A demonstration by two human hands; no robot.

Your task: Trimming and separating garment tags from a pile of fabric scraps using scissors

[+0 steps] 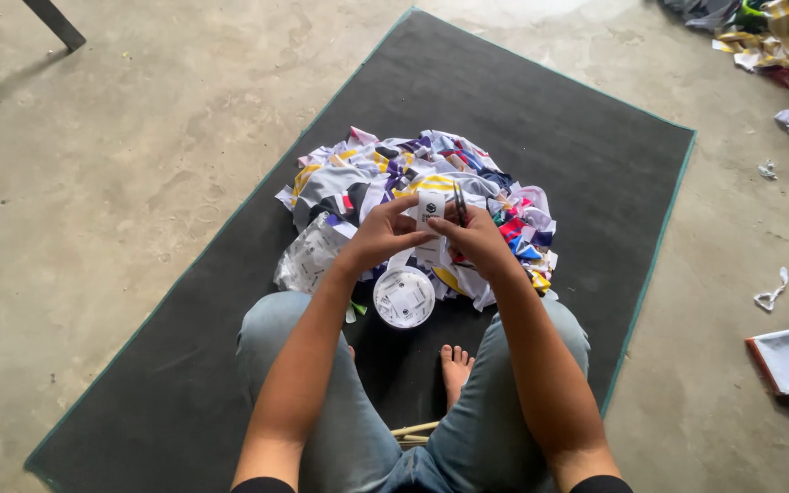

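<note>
Two bare forearms run up from the bottom edge and meet at centre frame, elbows out, wrists bent inward. Your left hand [378, 236] curls round the near side of a white label strip [430, 206], thumb and fingertips pinching it; that grip is pressed on the strip. Your right hand [478, 239] is fisted round small scissors [459, 202], dark blades poking up just beside the strip's right edge. You can't tell if the blades are parted, too small.

Strip is thin, flat, white, with a small dark printed square near its top; it trails down between your hands to a round white roll [404, 297] lying flat on the mat just in front of your knees. The roll's face carries fine grey print.

Behind your hands sits a loose heap of cut scraps [394, 173], glossy-looking, white with yellow, purple, red and blue stripes, crumpled and overlapping.

All of it is on a dark felt-like mat [541, 110] with a green edge, laid on rough grey concrete floor [120, 183]. You sit cross-legged in light blue jeans [276, 338], one bare foot [455, 367] showing between the knees.
</note>
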